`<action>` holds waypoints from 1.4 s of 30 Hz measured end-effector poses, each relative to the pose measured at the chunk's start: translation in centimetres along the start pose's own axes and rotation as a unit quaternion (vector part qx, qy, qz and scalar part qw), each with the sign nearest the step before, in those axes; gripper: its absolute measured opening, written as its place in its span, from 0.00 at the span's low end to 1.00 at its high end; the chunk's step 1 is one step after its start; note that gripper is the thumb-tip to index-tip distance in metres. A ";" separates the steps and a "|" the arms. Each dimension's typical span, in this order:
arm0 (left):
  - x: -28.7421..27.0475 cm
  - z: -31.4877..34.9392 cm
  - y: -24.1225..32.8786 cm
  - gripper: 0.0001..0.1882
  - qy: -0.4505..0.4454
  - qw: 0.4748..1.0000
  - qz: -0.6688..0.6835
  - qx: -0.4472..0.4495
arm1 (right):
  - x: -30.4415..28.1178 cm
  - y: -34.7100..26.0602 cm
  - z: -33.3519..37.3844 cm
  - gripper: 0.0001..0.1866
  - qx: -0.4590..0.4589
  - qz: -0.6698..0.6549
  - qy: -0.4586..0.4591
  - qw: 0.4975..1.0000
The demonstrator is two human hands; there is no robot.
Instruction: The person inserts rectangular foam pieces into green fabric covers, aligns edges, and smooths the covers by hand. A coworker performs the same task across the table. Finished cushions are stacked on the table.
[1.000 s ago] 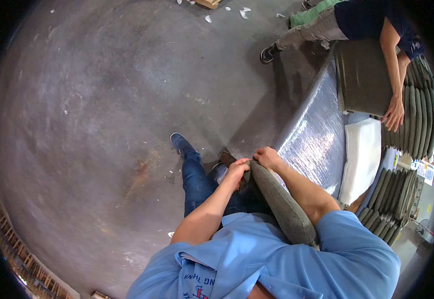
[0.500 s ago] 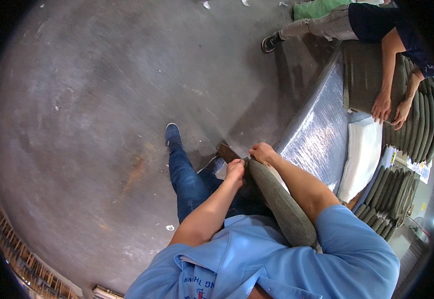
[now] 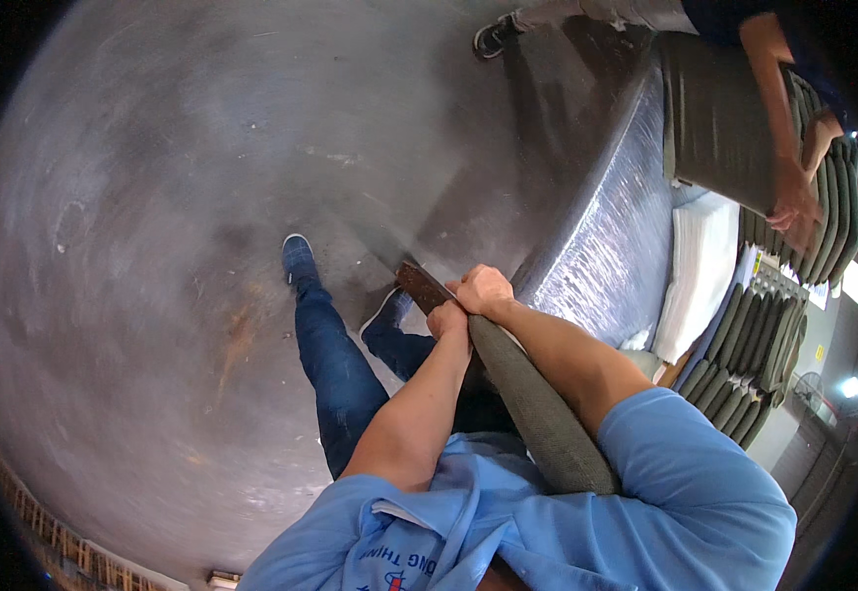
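A long grey-green padded cushion [image 3: 537, 409] is seen edge-on, running from my chest out to my hands. My left hand [image 3: 448, 320] is closed at its far end, on the left side. Beside it, just right and slightly farther, my right hand [image 3: 483, 292] is closed on the same end, knuckles up. The fingertips of both hands are hidden, so the exact grip does not show. Just beyond my hands a flat brown piece [image 3: 423, 283] sticks out, like a board; what it belongs to is hidden.
To the right stands a big plastic-wrapped block [image 3: 601, 246] with a white padded stack [image 3: 697, 271] beside it. Similar cushions are piled there [image 3: 756, 340]. A co-worker's hands [image 3: 795, 207] rest over a far-right cushion stack [image 3: 719, 118]. A slatted rack [image 3: 64, 542] lies lower left.
My hands have come closer together at the cushion's end, the right one turning over it. The view has shifted, so things sit further left and higher. The co-worker's hands have moved together.
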State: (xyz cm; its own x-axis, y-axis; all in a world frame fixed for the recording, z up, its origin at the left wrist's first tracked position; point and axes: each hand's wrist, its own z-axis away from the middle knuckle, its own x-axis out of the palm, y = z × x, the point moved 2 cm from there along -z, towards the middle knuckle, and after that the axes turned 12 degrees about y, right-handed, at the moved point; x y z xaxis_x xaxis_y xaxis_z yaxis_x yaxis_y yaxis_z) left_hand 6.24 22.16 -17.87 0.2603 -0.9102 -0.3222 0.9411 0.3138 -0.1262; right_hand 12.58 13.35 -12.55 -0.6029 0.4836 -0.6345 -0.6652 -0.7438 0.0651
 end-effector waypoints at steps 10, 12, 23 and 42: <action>1.9 -5.5 -1.3 0.22 0.104 0.912 -0.310 0.249 | 3.0 0.7 -2.0 0.18 -0.129 0.056 0.071 0.988; 0.8 -4.1 -1.8 0.21 0.055 0.923 -0.311 0.221 | 2.6 2.2 -1.6 0.18 -0.120 0.056 0.069 0.989; -0.7 -2.9 -1.3 0.17 0.046 0.968 -0.165 0.185 | 0.9 0.5 0.7 0.18 -0.128 0.084 0.092 0.984; -3.2 -6.8 -4.2 0.16 0.145 0.901 -0.291 0.287 | 4.8 0.5 2.3 0.16 -0.184 0.057 0.076 0.978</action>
State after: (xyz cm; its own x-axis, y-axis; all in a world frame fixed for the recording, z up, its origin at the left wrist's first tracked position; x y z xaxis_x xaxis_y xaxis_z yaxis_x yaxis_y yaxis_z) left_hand -0.06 25.62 -22.70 -0.3014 -0.7410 -0.6001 0.8784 -0.4606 0.1275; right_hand 8.38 16.39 -13.73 -0.5739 0.3340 -0.7477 -0.3758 -0.9187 -0.1220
